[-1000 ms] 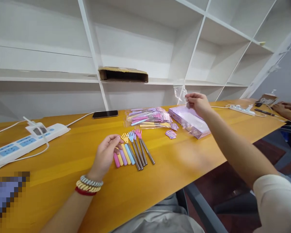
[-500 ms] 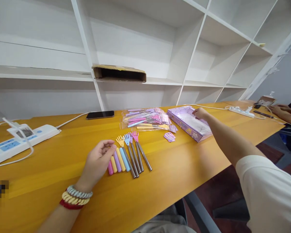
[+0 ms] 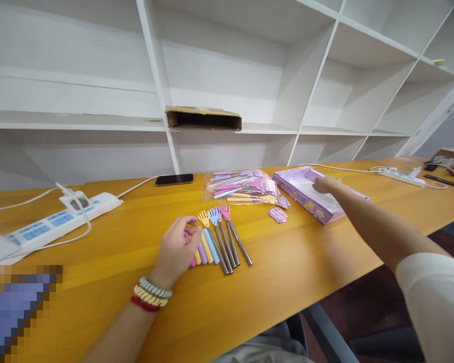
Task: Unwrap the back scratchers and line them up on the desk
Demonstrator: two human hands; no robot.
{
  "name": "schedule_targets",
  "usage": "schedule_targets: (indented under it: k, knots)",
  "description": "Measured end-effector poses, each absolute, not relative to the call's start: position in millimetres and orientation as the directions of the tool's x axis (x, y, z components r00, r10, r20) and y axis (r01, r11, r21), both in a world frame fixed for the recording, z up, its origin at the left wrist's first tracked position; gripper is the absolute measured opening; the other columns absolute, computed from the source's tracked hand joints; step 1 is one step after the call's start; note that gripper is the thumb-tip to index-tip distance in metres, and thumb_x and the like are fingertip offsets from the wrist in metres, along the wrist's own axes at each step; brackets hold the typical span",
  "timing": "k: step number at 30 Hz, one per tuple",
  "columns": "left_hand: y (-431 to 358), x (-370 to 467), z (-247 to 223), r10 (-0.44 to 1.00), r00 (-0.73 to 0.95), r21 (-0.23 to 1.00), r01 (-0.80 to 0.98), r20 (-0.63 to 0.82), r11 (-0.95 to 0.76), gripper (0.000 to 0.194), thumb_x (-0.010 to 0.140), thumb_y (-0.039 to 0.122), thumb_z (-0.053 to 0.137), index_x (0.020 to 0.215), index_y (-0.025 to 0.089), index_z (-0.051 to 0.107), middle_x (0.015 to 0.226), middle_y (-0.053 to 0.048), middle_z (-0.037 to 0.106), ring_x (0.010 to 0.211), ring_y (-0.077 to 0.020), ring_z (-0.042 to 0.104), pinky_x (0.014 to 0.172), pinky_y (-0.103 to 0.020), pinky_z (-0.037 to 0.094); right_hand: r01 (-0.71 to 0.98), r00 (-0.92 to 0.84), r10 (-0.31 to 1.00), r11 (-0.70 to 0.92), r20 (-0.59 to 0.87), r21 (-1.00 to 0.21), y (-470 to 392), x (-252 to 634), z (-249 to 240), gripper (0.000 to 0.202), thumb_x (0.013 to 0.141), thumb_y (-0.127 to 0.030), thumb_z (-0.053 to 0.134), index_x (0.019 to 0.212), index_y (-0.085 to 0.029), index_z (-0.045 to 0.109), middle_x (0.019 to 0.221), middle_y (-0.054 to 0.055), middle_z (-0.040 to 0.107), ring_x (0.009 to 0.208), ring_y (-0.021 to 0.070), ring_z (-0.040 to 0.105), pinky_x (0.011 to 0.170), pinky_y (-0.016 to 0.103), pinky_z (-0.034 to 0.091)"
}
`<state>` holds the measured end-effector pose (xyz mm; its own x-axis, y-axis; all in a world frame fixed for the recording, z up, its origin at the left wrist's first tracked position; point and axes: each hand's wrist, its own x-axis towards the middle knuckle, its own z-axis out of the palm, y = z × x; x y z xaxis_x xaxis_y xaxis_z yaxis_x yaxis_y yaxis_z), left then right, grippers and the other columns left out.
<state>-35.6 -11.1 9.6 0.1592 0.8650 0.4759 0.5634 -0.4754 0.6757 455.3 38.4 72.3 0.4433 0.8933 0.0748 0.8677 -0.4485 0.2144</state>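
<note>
Midway between the bench's [image 3: 283,257] edges, the left hand [image 3: 178,248], fingers loosely parted, might nudge the handles [image 3: 207,247] into rolling; over the purple box [image 3: 301,199], the right hand's [image 3: 325,185] grip is unclear.

There are four claw-headed rods [image 3: 222,246], five visible handles [image 3: 207,247], one purple box [image 3: 302,200] and two power strips [image 3: 60,218]

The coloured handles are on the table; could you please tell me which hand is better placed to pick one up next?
Probably the left hand: it partly covers the coloured handles in this view, while the right hand is farther away, at the purple box.
</note>
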Motion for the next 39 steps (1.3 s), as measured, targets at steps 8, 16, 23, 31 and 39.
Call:
schedule_targets:
  k: [8,16,23,31,39]
  knots:
    - [8.1,-54.9,0.7,0.842,0.170,0.514,0.725,0.512,-0.459,0.021,0.081,0.029,0.046,0.098,0.018,0.054,0.094,-0.007,0.058,0.083,-0.0195,0.055,0.079,-0.035,0.044,0.971,0.200,0.975,-0.210,0.099,0.112,79.9,375.8,106.2,0.039,0.083,-0.037,0.049,0.114,-0.015,0.059,0.112,0.018,0.059,0.106,0.0267,0.054,0.084,0.037,0.037]
    - [18.2,-65.8,-7.3,0.872,0.126,0.568,0.713,0.473,-0.411,0.021,0.081,0.028,0.046,0.098,0.018,0.054,0.095,-0.007,0.058,0.079,-0.0183,0.054,0.078,-0.035,0.044,0.946,-0.237,0.968,0.210,0.085,0.245,103.0,269.5,64.6,0.042,0.082,-0.036,0.049,0.120,-0.017,0.055,0.117,0.016,0.058,0.106,0.0270,0.054,0.088,0.036,0.039]
    - [15.0,-63.0,-7.2,0.872,0.155,0.570,0.702,0.463,-0.428,0.021,0.081,0.026,0.046,0.099,0.018,0.054,0.098,-0.007,0.058,0.080,-0.0183,0.054,0.077,-0.035,0.045,0.953,-0.172,0.979,0.138,0.106,0.271,117.6,252.2,34.4,0.032,0.081,-0.017,0.046,0.108,-0.013,0.062,0.113,0.017,0.059,0.106,0.0256,0.053,0.089,0.037,0.036]
    - [12.2,-59.5,-5.1,0.863,0.160,0.589,0.670,0.479,-0.451,0.021,0.085,0.032,0.044,0.097,0.018,0.055,0.098,-0.008,0.058,0.085,-0.0189,0.055,0.081,-0.035,0.043,0.973,-0.147,0.945,0.085,0.291,0.215,88.0,263.7,52.4,0.034,0.090,-0.031,0.036,0.105,-0.021,0.065,0.110,0.013,0.061,0.106,0.0255,0.047,0.084,0.036,0.033]
    - [3.1,-50.5,3.5,0.881,0.166,0.715,0.528,0.442,-0.458,0.029,0.082,0.040,0.051,0.098,0.016,0.058,0.095,-0.008,0.061,0.084,-0.0182,0.055,0.081,-0.034,0.043,0.967,-0.164,0.683,0.253,0.712,-0.020,26.2,225.7,28.4,0.034,0.092,-0.029,0.034,0.104,-0.022,0.065,0.095,0.008,0.064,0.090,0.0219,0.050,0.079,0.033,0.033]
